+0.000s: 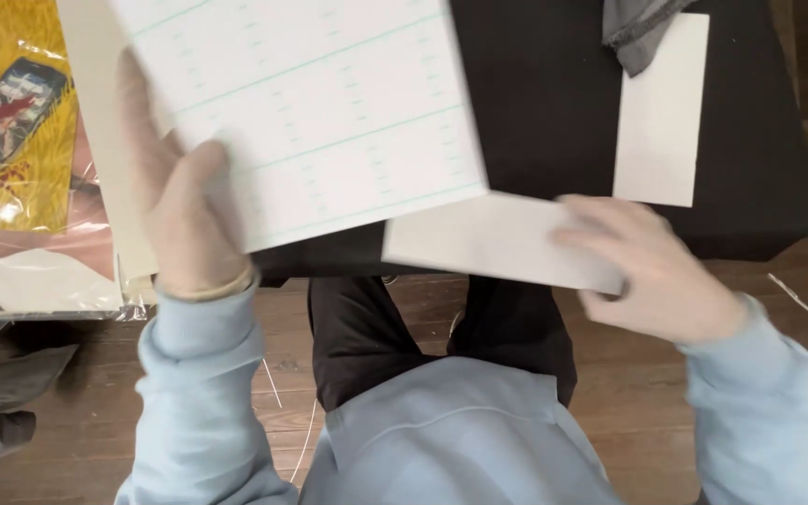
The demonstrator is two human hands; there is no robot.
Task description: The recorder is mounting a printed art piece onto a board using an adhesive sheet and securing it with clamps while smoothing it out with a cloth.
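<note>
Seen from the head camera, the left hand point(184, 220) is gripping a stiff, ruled white sheet point(320, 103) over the matte black table point(554, 103), while the right hand point(652, 266) is pinching a smooth rectangular white card point(488, 238) at the table's near edge.

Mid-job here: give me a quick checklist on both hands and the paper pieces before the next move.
1. Left hand grips the large white ruled sheet at its lower left edge: ok.
2. Right hand holds the small white blank card: ok.
3. Card overlaps the big sheet: cannot tell; their edges meet, image blurred.
4. Second white rectangular card lies flat on the black tabletop: ok.
5. Grey cloth is off that second card: not ok, it covers the card's top left corner.
6. Yellow plastic-wrapped package is apart from both hands: ok.
</note>
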